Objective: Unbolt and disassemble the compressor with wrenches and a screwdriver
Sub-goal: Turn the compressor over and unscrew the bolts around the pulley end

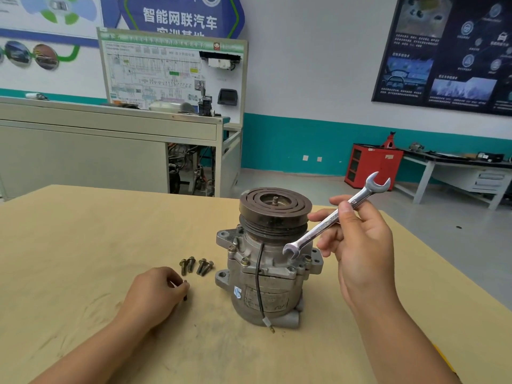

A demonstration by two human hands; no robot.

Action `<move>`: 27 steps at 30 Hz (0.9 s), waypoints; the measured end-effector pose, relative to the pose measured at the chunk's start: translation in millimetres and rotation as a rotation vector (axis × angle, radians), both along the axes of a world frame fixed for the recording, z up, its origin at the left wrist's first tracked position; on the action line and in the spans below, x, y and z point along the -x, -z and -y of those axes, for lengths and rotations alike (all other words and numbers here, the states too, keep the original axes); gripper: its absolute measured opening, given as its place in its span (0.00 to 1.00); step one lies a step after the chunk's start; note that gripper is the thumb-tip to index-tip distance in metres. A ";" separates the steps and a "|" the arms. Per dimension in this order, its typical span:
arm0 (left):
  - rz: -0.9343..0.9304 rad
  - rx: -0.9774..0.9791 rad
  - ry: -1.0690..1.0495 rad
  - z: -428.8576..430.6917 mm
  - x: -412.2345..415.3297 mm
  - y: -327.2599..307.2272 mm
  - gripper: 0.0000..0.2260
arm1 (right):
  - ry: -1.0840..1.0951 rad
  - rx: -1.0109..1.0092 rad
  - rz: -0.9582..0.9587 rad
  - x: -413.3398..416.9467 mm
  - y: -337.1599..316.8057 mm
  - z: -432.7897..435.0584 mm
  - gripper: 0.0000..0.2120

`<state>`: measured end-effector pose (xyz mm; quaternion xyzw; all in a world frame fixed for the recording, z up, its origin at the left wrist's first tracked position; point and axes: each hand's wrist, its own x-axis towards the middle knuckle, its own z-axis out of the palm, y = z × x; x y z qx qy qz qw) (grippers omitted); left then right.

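One compressor (266,275), wrench (336,216); five loose bolts (197,266)

compressor (270,261) upright on tan table (83,231), pulley end up, black wire hanging down its front; right hand (360,239) grips open-end wrench (336,216) raised beside the pulley; left hand (155,289) pinches one bolt (185,293) at the tabletop; four loose bolts (196,266) lie just beyond it

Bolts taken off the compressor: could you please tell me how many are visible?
5. Four bolts lie on the table left of the compressor, in two pairs; the left hand pinches the fifth. More could be hidden behind the compressor.
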<state>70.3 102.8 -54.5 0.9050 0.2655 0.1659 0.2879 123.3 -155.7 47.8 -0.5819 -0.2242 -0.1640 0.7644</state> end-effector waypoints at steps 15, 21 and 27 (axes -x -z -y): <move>0.073 -0.210 0.051 5.4 -0.2 10.6 0.09 | 0.327 0.238 0.227 -5.2 -4.5 8.2 0.10; 0.058 -0.254 0.075 8.4 1.8 12.0 0.11 | 0.326 0.279 0.205 -12.6 5.3 7.6 0.10; 0.078 -0.270 0.083 10.3 3.3 13.0 0.13 | 0.334 0.263 0.206 -14.2 6.9 9.6 0.10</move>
